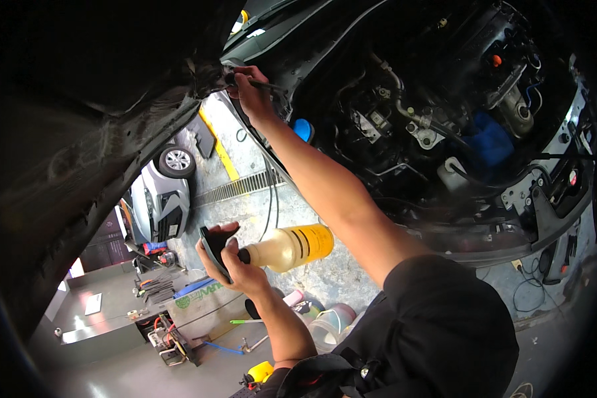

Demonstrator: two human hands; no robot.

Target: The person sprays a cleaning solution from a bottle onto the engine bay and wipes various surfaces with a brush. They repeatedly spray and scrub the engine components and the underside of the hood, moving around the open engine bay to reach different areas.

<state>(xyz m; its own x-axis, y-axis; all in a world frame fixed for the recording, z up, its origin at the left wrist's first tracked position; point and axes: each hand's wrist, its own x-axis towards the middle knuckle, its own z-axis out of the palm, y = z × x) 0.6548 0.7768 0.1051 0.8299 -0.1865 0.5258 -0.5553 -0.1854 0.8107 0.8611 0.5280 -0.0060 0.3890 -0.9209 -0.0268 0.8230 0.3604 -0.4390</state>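
My left hand (235, 262) is wrapped round the black trigger head of a spray bottle (282, 249). The bottle is clear, holds yellowish liquid, and lies tilted almost sideways with its base toward the right. Higher up, my right hand (253, 99) reaches to the corner where the raised hood (113, 142) meets the car body. Its fingers close on a slim dark-handled tool (266, 85); the tool's working end is too dark to make out. The metal hinge (209, 78) is beside these fingertips.
An open engine bay (404, 119) fills the right, with a blue cap (303, 130) near my right forearm. Beyond the hood stands a silver car (159, 196). A floor grate (242, 188), dark hoses (270, 199), buckets (328, 325) and a workbench with tools (156, 285) lie around.
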